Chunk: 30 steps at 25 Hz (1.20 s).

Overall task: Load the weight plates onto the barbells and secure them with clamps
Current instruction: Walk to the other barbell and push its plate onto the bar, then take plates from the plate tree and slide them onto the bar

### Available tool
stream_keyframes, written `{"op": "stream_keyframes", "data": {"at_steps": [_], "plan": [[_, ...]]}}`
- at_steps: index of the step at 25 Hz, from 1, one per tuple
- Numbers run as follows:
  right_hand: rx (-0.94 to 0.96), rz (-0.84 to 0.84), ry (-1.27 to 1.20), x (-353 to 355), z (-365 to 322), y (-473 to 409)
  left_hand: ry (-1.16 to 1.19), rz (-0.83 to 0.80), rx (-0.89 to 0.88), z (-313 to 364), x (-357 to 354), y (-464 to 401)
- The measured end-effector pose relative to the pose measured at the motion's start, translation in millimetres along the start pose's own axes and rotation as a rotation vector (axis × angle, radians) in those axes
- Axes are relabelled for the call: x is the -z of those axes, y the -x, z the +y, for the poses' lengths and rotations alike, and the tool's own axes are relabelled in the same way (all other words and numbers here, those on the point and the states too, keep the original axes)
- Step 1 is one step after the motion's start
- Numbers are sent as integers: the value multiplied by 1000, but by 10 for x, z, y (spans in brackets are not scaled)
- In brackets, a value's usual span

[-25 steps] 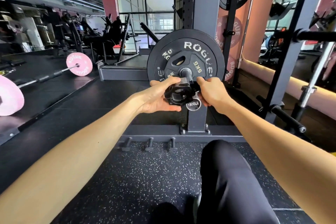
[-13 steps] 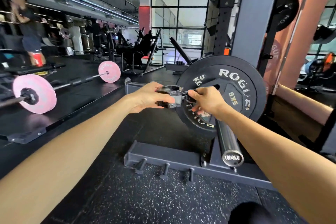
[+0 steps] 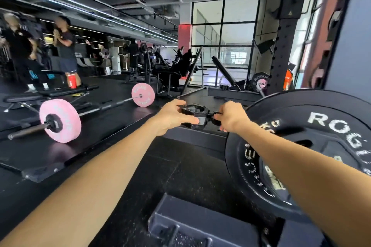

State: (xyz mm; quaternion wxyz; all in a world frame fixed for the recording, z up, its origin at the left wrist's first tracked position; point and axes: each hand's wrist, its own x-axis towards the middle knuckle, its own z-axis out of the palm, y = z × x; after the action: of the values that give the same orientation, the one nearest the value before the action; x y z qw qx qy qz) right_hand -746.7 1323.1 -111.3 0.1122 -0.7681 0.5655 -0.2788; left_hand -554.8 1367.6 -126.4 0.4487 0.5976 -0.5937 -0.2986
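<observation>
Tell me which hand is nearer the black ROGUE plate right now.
Right. The right hand pinches the clamp's lever just left of the black ROGUE plate's rim; the left hand grips the clamp's far side, farther left.

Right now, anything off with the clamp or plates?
Yes: the clamp isn't on any bar. Both hands, left and right, hold it in mid-air, left of the black plate. That plate has no clamp showing. The pink plates' bar carries a collar. No visible damage.
</observation>
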Motion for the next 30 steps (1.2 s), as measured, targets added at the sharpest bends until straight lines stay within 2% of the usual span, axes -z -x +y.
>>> {"op": "stream_keyframes", "data": {"at_steps": [4, 14, 23, 30], "plan": [[-49, -18, 117, -276, 43, -577, -26, 38, 19, -396, -35, -726], [-174, -139, 272, -983, 401, -1434, -85, -68, 83, -1117, -394, -1786], [-215, -155, 273, -1142, 451, -1588, -65, -60, 144, -1197, -415, -1838], [-137, -151, 270, -927, 310, -1161, -128, 75, 101, -1122, -341, -1446]]}}
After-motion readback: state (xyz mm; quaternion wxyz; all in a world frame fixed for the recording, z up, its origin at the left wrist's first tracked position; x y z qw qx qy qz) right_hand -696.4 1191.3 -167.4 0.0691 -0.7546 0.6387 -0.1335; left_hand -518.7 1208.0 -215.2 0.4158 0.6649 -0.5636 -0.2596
